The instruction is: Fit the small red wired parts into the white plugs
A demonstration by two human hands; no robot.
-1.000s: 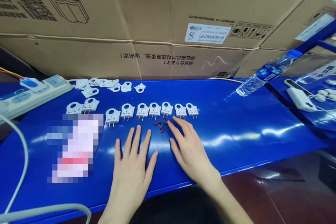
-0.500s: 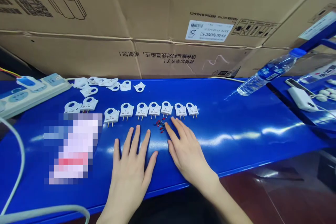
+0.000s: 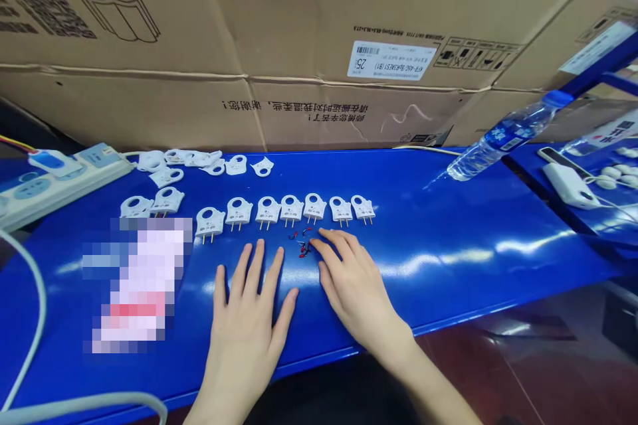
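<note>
My left hand (image 3: 249,312) lies flat on the blue tabletop, fingers spread and holding nothing. To its right, my right hand (image 3: 351,279) has its fingers stretched forward, the index fingertip touching or just beside a small cluster of red-and-black parts (image 3: 304,249), too small to name surely. Beyond the hands runs a row of several white two-pin plug housings (image 3: 290,208), each with a round hole and pins pointing toward me. White plug pieces without visible pins (image 3: 236,165) lie in a loose group farther back on the left.
A power strip (image 3: 64,172) with a plug in it sits at the left, near a white cable (image 3: 37,292). A blurred pinkish item (image 3: 144,285) lies left of my hands. A tilted water bottle (image 3: 503,136) stands back right. A large cardboard box (image 3: 299,33) rises behind.
The small red-and-black parts have spread apart somewhat under my right fingers, which have curled slightly. My left hand stays in place. The view has shifted a little.
</note>
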